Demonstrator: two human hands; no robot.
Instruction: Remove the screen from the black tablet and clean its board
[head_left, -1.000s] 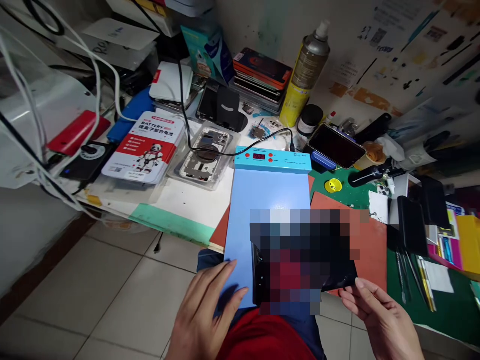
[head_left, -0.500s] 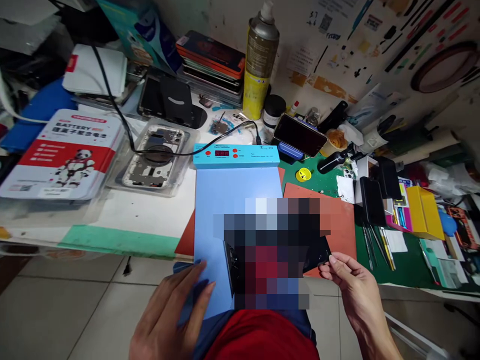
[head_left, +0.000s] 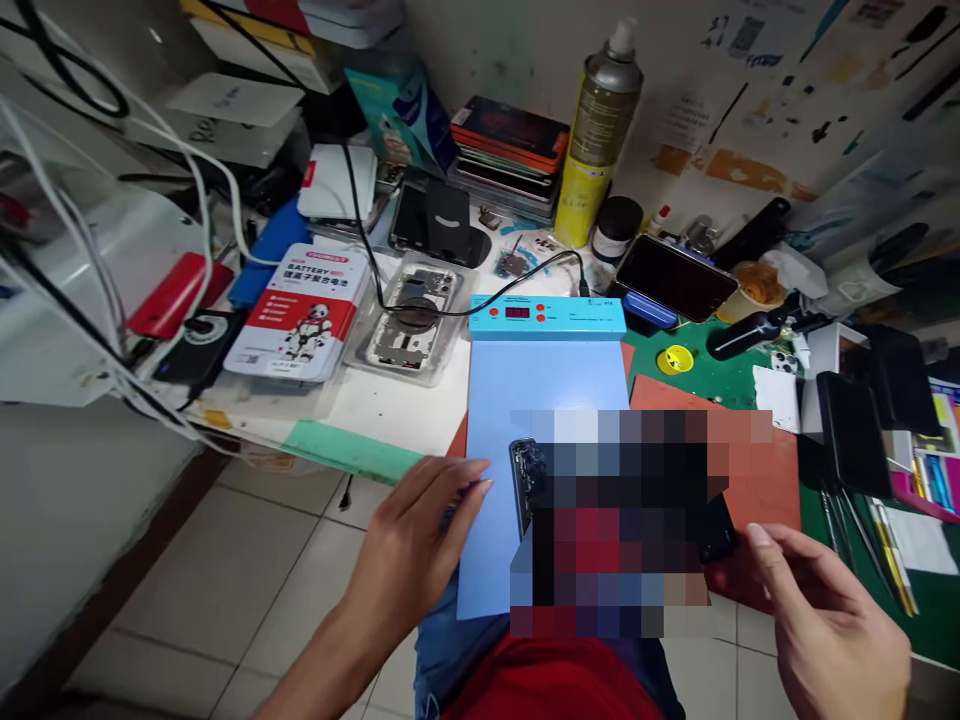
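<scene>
Cluttered bench (head_left: 360, 400): blue heating pad (head_left: 540, 400) in the middle, battery box (head_left: 300, 310) to its left, spray can (head_left: 600, 130) at the back, green mat (head_left: 712, 375) on the right.

Soft, even indoor light fills the scene, fairly bright, with only faint shadows under the clutter on the surface (head_left: 390, 400). A blocky pixelated patch hides the middle foreground. Edges bow outward with wide-angle distortion, and the right side is smeared by motion blur; the centre stays reasonably sharp.

Left hand (head_left: 420, 545) now further up blue heating mat (head_left: 525, 400), right hand (head_left: 825, 620) off phone (head_left: 716, 530) corner, fingers open.
</scene>
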